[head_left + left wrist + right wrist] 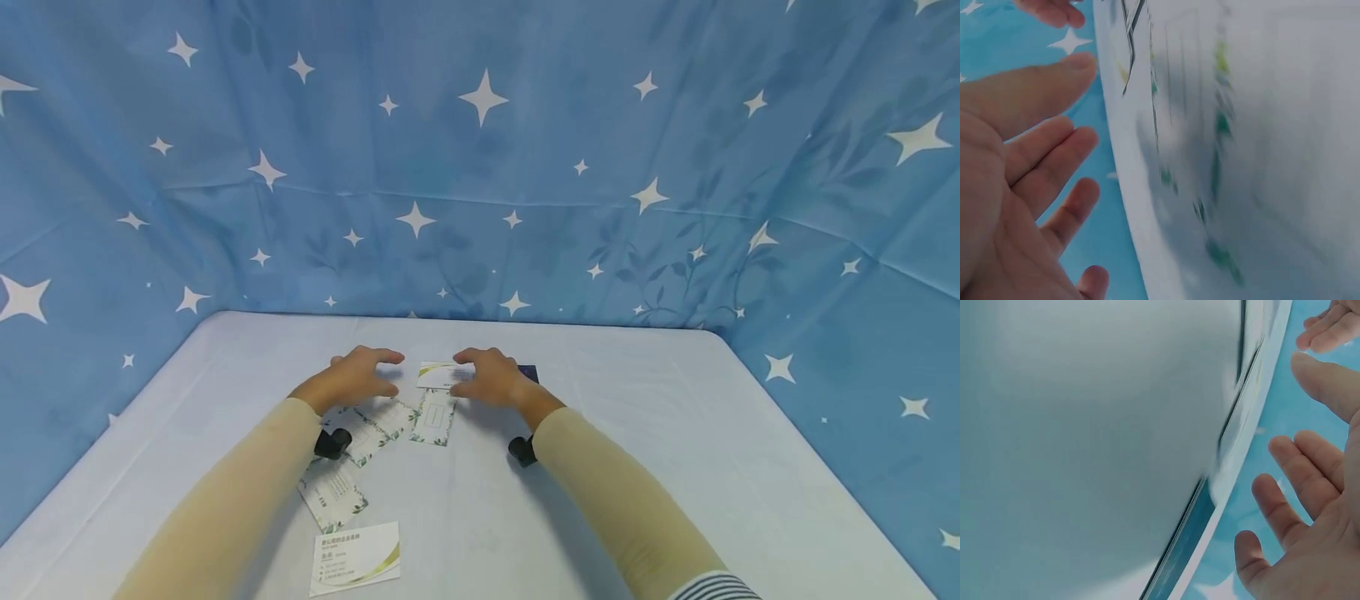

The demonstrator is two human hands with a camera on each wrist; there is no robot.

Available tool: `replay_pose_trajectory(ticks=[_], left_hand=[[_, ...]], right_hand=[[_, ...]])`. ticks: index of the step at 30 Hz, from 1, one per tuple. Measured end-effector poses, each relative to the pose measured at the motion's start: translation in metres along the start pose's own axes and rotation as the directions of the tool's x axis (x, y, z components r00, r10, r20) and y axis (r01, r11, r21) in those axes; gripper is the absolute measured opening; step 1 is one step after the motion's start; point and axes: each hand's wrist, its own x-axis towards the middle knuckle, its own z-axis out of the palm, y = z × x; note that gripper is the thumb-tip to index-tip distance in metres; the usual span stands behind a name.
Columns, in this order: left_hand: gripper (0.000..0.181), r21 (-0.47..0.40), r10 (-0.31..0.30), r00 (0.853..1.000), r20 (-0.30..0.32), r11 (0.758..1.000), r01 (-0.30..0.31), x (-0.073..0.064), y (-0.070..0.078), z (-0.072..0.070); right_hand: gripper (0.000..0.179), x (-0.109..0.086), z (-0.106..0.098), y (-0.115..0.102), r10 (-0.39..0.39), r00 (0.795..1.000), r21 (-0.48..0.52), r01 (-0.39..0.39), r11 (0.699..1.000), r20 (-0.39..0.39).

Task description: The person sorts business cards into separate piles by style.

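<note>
In the head view my left hand (pixel 356 377) hovers over the far part of the table, fingers and thumb spread apart and holding nothing. Facing it, my right hand (pixel 491 377) is spread the same way, also without anything in it. Between them lies a white business card with a gold curve (pixel 433 374), partly covered by the right fingers. Just below it is a leaf-bordered card (pixel 433 418). More leafy cards (pixel 365 437) lie under and beside my left wrist. A dark blue card (pixel 529 372) peeks out behind the right hand.
Nearer on the white table (pixel 480 533) are another leafy card (pixel 335 493) and a white-and-gold card (pixel 356 558). Black wrist cameras (pixel 332 443) hang below both wrists. A blue star-patterned curtain (pixel 480 167) stands behind the table's far edge.
</note>
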Motion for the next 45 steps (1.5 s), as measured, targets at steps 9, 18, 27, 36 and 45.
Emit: replay_pose_trajectory(ticks=[9, 18, 27, 36, 45], left_hand=[[0.060, 0.005, 0.037, 0.999, -0.023, 0.999, -0.037, -0.054, -0.031, -0.016], [0.061, 0.024, -0.028, 0.999, -0.029, 0.999, 0.029, -0.098, -0.070, -0.022], [0.061, -0.032, -0.005, 0.999, -0.036, 0.999, 0.004, -0.113, -0.089, -0.022], [0.065, -0.110, -0.003, 1.000, -0.018, 0.994, 0.001, -0.117, -0.090, -0.022], [0.059, -0.127, -0.037, 0.999, -0.035, 0.991, 0.032, -0.121, -0.087, -0.023]], right_hand=[[0.061, -0.012, 0.015, -0.034, -0.159, 0.985, 0.015, 0.158, 0.987, 0.063], [0.059, -0.024, 0.043, -0.078, -0.296, 0.950, -0.008, 0.298, 0.954, 0.104], [0.059, -0.031, 0.068, -0.134, -0.383, 0.892, -0.129, 0.421, 0.898, 0.240], [0.057, -0.028, 0.081, -0.156, -0.324, 0.884, -0.218, 0.408, 0.886, 0.338], [0.055, -0.018, 0.081, -0.141, -0.262, 0.947, -0.233, 0.302, 0.925, 0.188]])
